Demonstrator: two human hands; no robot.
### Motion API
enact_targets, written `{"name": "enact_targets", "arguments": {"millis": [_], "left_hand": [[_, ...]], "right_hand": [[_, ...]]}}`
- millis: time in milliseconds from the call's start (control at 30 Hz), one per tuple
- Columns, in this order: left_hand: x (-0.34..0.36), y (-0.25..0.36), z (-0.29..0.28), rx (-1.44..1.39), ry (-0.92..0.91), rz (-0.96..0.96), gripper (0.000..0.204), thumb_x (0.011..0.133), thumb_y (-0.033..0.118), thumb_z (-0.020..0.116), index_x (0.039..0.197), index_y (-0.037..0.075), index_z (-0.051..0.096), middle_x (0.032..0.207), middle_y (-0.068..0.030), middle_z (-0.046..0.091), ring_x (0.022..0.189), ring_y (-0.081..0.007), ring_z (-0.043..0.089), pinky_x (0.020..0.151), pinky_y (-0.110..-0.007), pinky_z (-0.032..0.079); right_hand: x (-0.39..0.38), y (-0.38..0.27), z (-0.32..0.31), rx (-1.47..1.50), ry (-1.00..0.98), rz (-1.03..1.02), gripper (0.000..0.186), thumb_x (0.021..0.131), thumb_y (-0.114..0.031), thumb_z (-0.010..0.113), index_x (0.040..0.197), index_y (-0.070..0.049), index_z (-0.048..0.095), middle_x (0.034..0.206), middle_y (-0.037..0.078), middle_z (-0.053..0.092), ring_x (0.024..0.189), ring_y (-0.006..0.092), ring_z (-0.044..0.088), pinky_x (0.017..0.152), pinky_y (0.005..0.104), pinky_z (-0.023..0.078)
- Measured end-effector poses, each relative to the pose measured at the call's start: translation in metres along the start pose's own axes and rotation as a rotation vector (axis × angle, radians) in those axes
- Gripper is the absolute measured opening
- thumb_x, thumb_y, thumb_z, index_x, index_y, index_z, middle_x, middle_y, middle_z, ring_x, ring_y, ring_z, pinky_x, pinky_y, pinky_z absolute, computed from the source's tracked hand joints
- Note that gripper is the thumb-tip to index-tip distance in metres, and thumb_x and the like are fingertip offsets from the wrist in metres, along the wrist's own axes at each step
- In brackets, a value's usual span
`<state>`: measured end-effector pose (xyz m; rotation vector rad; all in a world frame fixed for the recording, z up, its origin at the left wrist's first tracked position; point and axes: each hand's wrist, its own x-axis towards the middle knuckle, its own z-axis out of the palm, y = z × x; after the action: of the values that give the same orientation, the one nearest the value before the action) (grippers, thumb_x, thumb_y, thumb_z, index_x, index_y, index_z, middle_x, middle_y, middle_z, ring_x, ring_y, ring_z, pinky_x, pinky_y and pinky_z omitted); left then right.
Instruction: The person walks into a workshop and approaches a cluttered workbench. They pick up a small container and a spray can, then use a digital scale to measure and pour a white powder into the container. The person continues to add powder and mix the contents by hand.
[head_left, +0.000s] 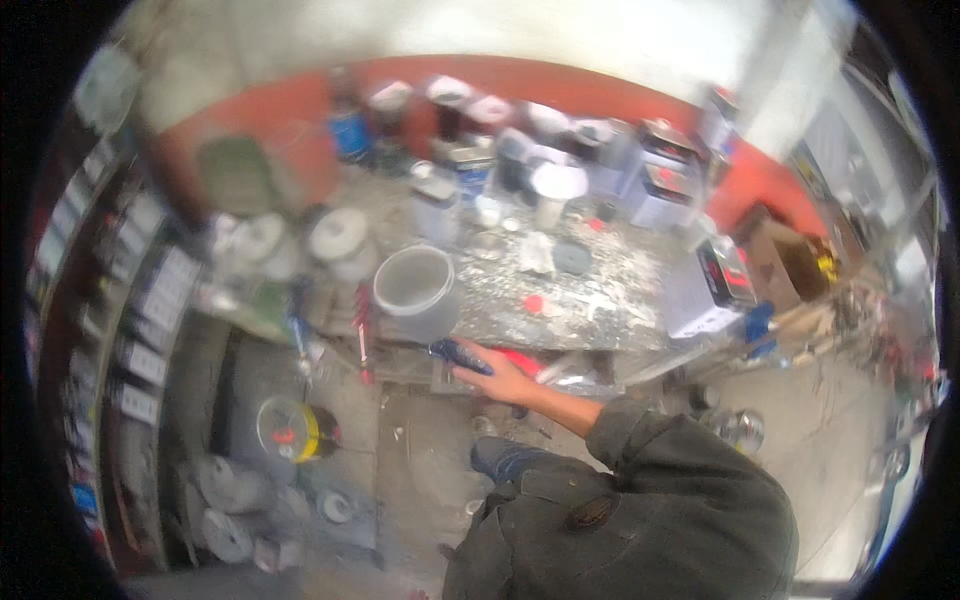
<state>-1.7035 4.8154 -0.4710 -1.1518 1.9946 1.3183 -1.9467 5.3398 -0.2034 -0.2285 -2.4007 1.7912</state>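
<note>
My right hand (pixel 495 378) reaches in from the lower right, its arm in a dark green sleeve (pixel 680 460). Its fingers are closed around a small dark blue-black object (pixel 461 355), too blurred to name. That object is just below an open, translucent plastic bucket (pixel 415 288), at the front edge of the workbench (pixel 625 300). Whether the object touches the bucket cannot be told. Partly behind the hand shows something red (pixel 522 362). My left hand is out of view.
Cans, cups and containers crowd the bench's back, with a white box-like can (pixel 708 290) at right. Two lidded pails (pixel 342 240) stand left of the bucket. Red (pixel 363 330) and blue (pixel 299 330) tools hang at the front. A yellow-banded bucket (pixel 296 430) is on the floor; shelves (pixel 120 330) line the left.
</note>
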Motion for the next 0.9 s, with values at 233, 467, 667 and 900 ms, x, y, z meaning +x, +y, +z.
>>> {"name": "enact_targets", "arguments": {"millis": [233,467,667,900], "left_hand": [[0.116,0.185,0.045,-0.173,-0.118,0.394,0.012,0.097,0.020,0.060,0.100,0.009,0.064,0.066,0.0047,0.052,0.053,-0.0092,0.049,0.043,-0.025,0.036],[-0.064,0.419,0.203,-0.072,-0.393,0.845,0.043,0.094,0.014,0.065,0.133,-0.002,0.055,0.121,-0.0112,0.064,0.111,-0.0218,0.059,0.097,-0.034,0.046],[-0.103,0.455,0.258,0.442,-0.314,1.044,0.061,0.086,0.010,0.073,0.140,-0.004,0.047,0.132,-0.0216,0.058,0.124,-0.0286,0.053,0.109,-0.042,0.038],[-0.092,0.471,0.298,0.712,-0.267,1.311,0.051,0.091,0.029,0.075,0.122,-0.008,0.059,0.110,-0.0248,0.067,0.097,-0.0340,0.065,0.085,-0.043,0.053]], "right_hand": [[0.068,0.016,0.011,0.097,0.126,-0.011,0.086,0.090,-0.023,0.069,0.154,0.002,0.017,0.138,0.025,0.045,0.113,0.0300,0.058,0.101,0.0410,0.048],[0.133,0.029,0.065,0.236,0.302,0.126,0.098,0.084,-0.022,0.073,0.153,0.007,0.010,0.156,0.030,0.022,0.146,0.0407,0.026,0.121,0.0421,0.022],[0.151,0.077,0.073,0.164,0.448,0.320,0.099,0.083,-0.022,0.073,0.154,0.004,0.010,0.154,0.029,0.026,0.144,0.0424,0.029,0.120,0.0444,0.025],[0.173,0.124,0.093,0.169,0.212,0.266,0.112,0.078,-0.011,0.072,0.156,0.000,-0.008,0.150,0.036,0.027,0.136,0.0482,0.037,0.109,0.0467,0.036]]}}
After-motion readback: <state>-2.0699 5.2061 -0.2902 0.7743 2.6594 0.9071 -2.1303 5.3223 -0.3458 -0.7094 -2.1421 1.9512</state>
